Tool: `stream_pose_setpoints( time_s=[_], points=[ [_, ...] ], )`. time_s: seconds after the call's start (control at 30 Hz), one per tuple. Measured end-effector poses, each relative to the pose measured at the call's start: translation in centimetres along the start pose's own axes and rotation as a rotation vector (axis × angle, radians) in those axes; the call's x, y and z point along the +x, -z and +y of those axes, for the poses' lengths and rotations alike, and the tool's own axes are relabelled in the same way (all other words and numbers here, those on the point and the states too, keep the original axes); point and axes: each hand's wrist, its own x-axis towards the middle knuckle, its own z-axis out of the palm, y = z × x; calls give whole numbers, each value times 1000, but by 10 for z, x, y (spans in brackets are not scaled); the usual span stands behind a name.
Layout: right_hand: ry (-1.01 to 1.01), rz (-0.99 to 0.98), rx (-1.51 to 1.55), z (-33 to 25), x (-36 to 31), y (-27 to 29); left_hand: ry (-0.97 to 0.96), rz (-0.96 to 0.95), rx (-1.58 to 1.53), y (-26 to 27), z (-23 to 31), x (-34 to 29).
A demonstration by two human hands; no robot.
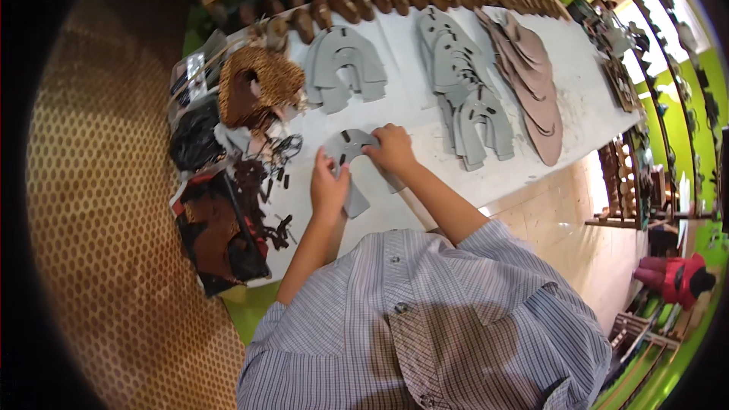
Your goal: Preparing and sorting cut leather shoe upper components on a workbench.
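A grey U-shaped shoe upper piece (355, 201) lies at the near side of the white-covered table, its curve pointing away from me. Two small dark strips sit on its curved part. At its left edge, my left hand (329, 188) grips it with thumb and fingers. My right hand (394, 150) holds the curve from the right side, its fingertips partly hidden. Beyond them is a stack of similar grey upper pieces (334, 53). To the right, more grey uppers (456, 68) overlap in a long row, several with dark strips on them.
Pink-beige sole-shaped pieces (531, 76) overlap on the table's right side. Brown shoe lasts (345, 7) line the far edge. A leopard-print bundle (262, 80), dark scraps (250, 182) and a black-and-red box (220, 231) crowd the left. Racks (623, 175) stand right, with a person in red (676, 277) nearby.
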Motion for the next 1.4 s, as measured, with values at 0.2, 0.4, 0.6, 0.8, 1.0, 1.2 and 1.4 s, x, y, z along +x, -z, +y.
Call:
stream_pose_setpoints(
  time_s=[0.2,0.4,0.6,0.8,1.0,1.2,1.4],
  points=[
    [-5,-115,378,21,-5,21,68,-214,123,-1,31,18],
    [-353,-274,1071,74,-17,93,342,-326,-548,-50,95,9],
    [-406,-342,1194,151,1,169,423,-544,-666,-118,157,34],
    [-289,-91,1024,210,111,211,345,-535,-789,-193,216,125],
    [-159,208,155,236,182,174,169,-177,22,-207,148,195],
    [274,81,171,194,174,145,-132,99,448,-139,114,164],
    [255,-317,109,87,172,80,-21,440,827,-71,65,168]
  ],
)
